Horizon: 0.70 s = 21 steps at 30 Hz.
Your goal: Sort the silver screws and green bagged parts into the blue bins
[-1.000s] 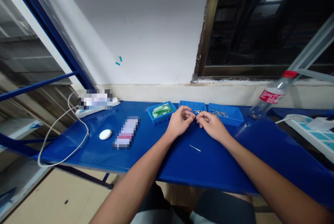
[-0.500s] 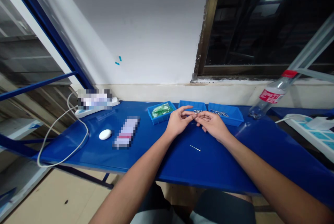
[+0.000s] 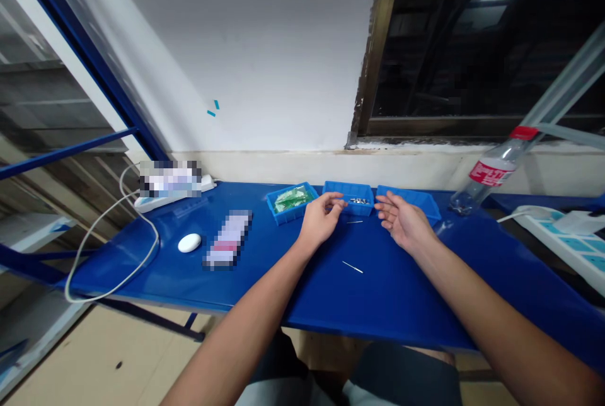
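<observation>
My left hand (image 3: 321,218) rests on the blue table (image 3: 406,305) in front of the middle blue bin (image 3: 341,188), which holds small metal parts. Its fingers are curled, thumb and forefinger pinched together; what they hold is too small to see. My right hand (image 3: 403,220) hovers in front of the right blue bin (image 3: 428,206), palm turned inward, fingers spread and empty. A thin metal pin (image 3: 354,222) lies on the table between the hands. A second pin (image 3: 353,266) lies nearer to me.
A left blue bin (image 3: 278,212) holds green packets. A plastic bottle (image 3: 491,173) leans at the right. A white power strip (image 3: 562,239) is far right. A white oval object (image 3: 190,243), a blurred box (image 3: 227,239) and a white cable (image 3: 118,217) lie at the left.
My hands, joined together over the table before, have moved apart. The right hand has opened and drawn to the right; a pin now lies between the hands.
</observation>
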Each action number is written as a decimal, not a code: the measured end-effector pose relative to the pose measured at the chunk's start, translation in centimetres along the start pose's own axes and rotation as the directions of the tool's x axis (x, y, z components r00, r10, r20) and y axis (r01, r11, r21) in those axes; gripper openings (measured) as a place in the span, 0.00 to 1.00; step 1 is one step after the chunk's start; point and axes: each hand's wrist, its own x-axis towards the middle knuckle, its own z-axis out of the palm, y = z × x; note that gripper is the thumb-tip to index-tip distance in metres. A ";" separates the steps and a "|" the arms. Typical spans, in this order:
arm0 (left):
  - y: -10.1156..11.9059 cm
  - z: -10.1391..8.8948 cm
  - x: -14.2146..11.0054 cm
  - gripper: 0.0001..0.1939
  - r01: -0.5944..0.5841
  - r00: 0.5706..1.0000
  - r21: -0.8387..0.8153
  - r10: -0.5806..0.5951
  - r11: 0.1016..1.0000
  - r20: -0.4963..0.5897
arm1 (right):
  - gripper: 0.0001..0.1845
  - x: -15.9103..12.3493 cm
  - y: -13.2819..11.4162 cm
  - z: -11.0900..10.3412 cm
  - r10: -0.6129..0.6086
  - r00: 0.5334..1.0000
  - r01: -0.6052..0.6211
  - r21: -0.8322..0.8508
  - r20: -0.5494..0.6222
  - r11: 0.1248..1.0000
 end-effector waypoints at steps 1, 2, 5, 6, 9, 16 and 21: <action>0.0 0.0 0.0 0.13 0.000 1.000 0.006 0.000 1.000 -0.001 | 0.16 -0.1 0.2 0.1 -0.022 0.999 0.023 -0.065 0.029 0.998; -0.1 0.0 0.0 0.13 0.001 1.000 0.008 -0.001 1.000 -0.002 | 0.17 -0.3 0.4 0.2 -0.070 0.995 0.081 -0.156 0.075 0.984; -0.3 0.0 0.0 0.13 0.006 1.000 0.004 -0.006 1.000 0.000 | 0.13 -1.0 1.3 0.8 -0.327 0.887 0.456 -0.510 0.326 0.730; -0.3 0.0 0.0 0.13 0.006 1.000 -0.003 -0.006 1.000 0.003 | 0.10 -1.2 1.7 1.0 -0.398 0.805 0.594 -0.591 0.441 0.546; -0.3 0.0 0.0 0.13 0.007 1.000 -0.028 -0.007 1.000 0.012 | 0.12 -1.6 2.5 1.3 -0.406 0.609 0.759 -0.649 0.681 0.049; 0.2 0.1 -0.1 0.12 0.016 1.000 -0.007 -0.016 1.000 0.014 | 0.14 -1.3 2.7 1.3 -0.248 0.573 0.727 -0.624 0.781 -0.286; -0.1 0.0 -0.1 0.13 -0.007 1.000 0.081 0.007 0.997 0.011 | 0.14 -1.4 2.7 1.7 -0.367 0.514 0.786 -0.597 0.775 -0.159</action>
